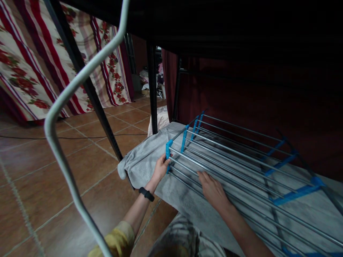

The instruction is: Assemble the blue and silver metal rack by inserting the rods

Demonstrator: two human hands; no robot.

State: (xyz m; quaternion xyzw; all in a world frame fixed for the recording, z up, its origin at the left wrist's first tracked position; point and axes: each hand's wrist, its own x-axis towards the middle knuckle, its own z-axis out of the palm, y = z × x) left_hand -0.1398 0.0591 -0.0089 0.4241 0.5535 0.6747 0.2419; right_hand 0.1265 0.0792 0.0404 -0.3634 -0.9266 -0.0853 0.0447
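Observation:
A drying rack of silver metal rods (227, 157) with blue plastic brackets (169, 151) stretches low in front of me. A grey towel (144, 157) hangs over its lower tier, draped off the left end. My left hand (160, 168), with a black band on the wrist, closes its fingers on the blue bracket at the rack's left end. Further right, my right hand (213, 191) lies flat, fingers stretched over the front rods and the towel under them.
A white bent tube (57, 114) of the rack's frame rises close on the left. Black metal posts (152, 85) of a bunk bed stand behind. Flowered red and cream curtains (32, 60) hang at the back left. The floor is brown tile (53, 171), with a black cable across it.

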